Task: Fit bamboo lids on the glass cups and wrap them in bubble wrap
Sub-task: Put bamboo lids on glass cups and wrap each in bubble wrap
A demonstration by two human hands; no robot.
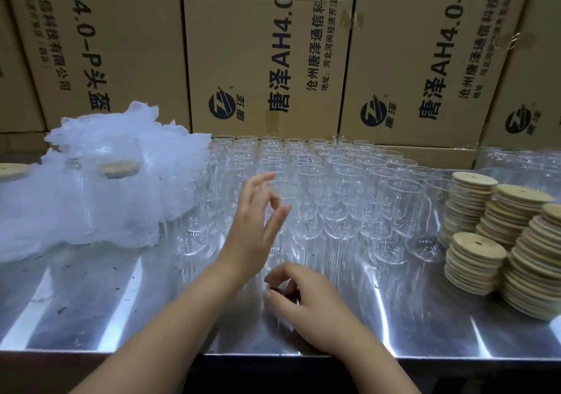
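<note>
Head view: Cups [334, 187] stand upright in close rows at mid-table [121, 302]. Lids [473, 260] are stacked at right. Bubble wrap [106, 187] is heaped at left.

Left hand [258, 220] hovers at the front row, fingers spread and relaxed, holding nothing. Right hand [306, 296] sits low over the table, fingers loosely curled; blur hides whether it grips a cup.

Handling: cups are probably rigid, smooth, slippery and fragile. Grip round the wall at mid-height, not the rim. Neighbours stand close; lift straight up.
</note>
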